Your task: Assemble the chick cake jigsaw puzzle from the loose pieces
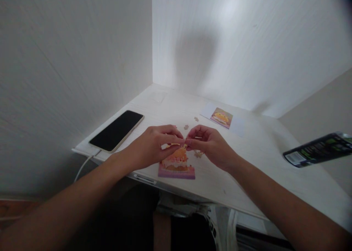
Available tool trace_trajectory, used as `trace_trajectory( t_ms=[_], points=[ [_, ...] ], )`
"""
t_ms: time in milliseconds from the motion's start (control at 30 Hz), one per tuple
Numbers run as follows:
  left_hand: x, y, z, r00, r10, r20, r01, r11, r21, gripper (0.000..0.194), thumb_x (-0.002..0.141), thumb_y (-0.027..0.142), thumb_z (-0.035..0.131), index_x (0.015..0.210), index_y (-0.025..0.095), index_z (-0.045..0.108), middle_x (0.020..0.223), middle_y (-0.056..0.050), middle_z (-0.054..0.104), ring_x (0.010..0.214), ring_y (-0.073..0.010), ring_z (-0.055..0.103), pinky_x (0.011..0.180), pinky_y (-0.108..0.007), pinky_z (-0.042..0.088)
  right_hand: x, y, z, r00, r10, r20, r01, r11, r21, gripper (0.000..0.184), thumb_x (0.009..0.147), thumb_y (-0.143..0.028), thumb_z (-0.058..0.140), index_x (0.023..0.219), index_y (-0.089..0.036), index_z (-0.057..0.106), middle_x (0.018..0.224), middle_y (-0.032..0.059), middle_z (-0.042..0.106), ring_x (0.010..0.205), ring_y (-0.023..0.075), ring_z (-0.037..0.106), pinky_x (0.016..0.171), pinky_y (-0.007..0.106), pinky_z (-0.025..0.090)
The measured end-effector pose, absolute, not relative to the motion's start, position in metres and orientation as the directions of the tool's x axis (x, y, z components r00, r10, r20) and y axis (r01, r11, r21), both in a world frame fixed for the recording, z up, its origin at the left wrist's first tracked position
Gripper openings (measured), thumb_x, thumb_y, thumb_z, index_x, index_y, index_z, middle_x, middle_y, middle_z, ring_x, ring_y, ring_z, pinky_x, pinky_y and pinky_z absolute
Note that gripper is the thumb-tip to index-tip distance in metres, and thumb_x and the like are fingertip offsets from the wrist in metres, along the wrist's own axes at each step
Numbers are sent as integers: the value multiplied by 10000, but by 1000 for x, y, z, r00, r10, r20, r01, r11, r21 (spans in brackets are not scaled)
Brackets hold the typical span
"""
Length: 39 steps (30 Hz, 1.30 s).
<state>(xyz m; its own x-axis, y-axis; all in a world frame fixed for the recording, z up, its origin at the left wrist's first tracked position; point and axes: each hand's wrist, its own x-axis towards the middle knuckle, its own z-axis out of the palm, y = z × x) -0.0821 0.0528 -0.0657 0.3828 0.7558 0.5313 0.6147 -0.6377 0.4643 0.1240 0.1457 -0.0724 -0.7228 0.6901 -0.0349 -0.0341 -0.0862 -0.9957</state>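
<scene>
A small puzzle piece [184, 145] was pinched between left hand [154, 145] and right hand [210, 144], held above the part-built puzzle [176, 166] for fitting. Loose pieces [198, 154] were kept close on the tabletop [258, 148].

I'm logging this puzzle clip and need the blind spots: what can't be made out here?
Head view:
- Whatever the left hand and right hand pinch: hidden by fingertips.
- Top of the partly built puzzle: covered by both hands.
- Dark object at right: cut off by the frame edge, label print too small.
- Loose pieces: too small.
</scene>
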Motion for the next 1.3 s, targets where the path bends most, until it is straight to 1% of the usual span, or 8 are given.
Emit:
trace_trajectory(
  t_ms=[233, 300, 400, 500, 567, 733, 1033, 1300],
  points=[
    [-83, 50, -58, 403, 763, 506, 657, -626, 420, 178, 918, 143, 649, 1063, 179, 745, 1049, -24, 687, 901, -103, 648, 805, -211, 491, 123, 146, -73, -733, 677, -62, 28, -61, -998, 333, 698, -336, 855, 841, -158, 612, 791, -3, 670, 720, 129, 690, 697, 274, 580],
    [-89, 50, -55, 434, 772, 465, 660, -624, 420, 186, 932, 179, 642, 1085, 191, 745, 1059, -18, 695, 903, -103, 654, 816, -210, 491, 124, 147, -74, -723, 691, -29, 47, 8, -999, 318, 730, -358, 828, 851, -164, 606, 788, 1, 669, 713, 132, 681, 678, 279, 568],
    [-102, 49, -51, 483, 813, 325, 685, -582, 439, 177, 927, 195, 645, 1059, 214, 760, 1042, -5, 706, 858, -99, 660, 780, -201, 485, 127, 148, -73, -717, 681, 150, 145, 356, -923, 236, 808, -364, 757, 874, -167, 643, 792, 16, 668, 674, 121, 626, 627, 273, 520],
    [-113, 48, -46, 486, 860, 155, 735, -498, 460, 174, 890, 147, 659, 986, 227, 780, 992, 3, 713, 794, -102, 658, 731, -202, 475, 131, 146, -71, -821, 483, 304, 194, 737, -647, 157, 868, -319, 699, 938, -180, 716, 900, 49, 683, 783, 142, 614, 728, 310, 506],
    [-117, 48, -44, 500, 863, 76, 746, -473, 468, 197, 873, 112, 651, 959, 229, 785, 970, 2, 713, 786, -108, 655, 735, -205, 473, 133, 143, -71, -889, 347, 298, 141, 828, -542, 171, 877, -304, 695, 999, -191, 737, 1004, 64, 675, 900, 159, 613, 823, 325, 499],
    [-119, 46, -46, 523, 852, 30, 748, -476, 462, 213, 859, 107, 653, 944, 254, 781, 937, 8, 711, 801, -116, 652, 770, -209, 468, 134, 139, -71, -951, 243, 192, 103, 832, -544, 227, 884, -376, 698, 1026, -207, 751, 1067, 71, 659, 960, 170, 596, 868, 327, 494],
    [-113, 43, -42, 549, 836, 20, 743, -498, 446, 216, 870, 101, 628, 904, 252, 779, 953, -4, 699, 844, -138, 645, 814, -242, 465, 133, 139, -70, -956, 223, 191, 92, 845, -528, 217, 890, -376, 690, 1021, -217, 759, 1067, 78, 662, 954, 180, 593, 862, 340, 492],
    [-108, 39, -39, 536, 844, -14, 758, -474, 448, 185, 832, 71, 642, 781, 210, 754, 882, -11, 652, 739, -112, 594, 683, -205, 429, 133, 138, -68, -957, 222, 188, 90, 841, -534, 237, 905, -404, 668, 987, -203, 765, 1068, 78, 658, 956, 171, 591, 867, 328, 491]
  ],
)
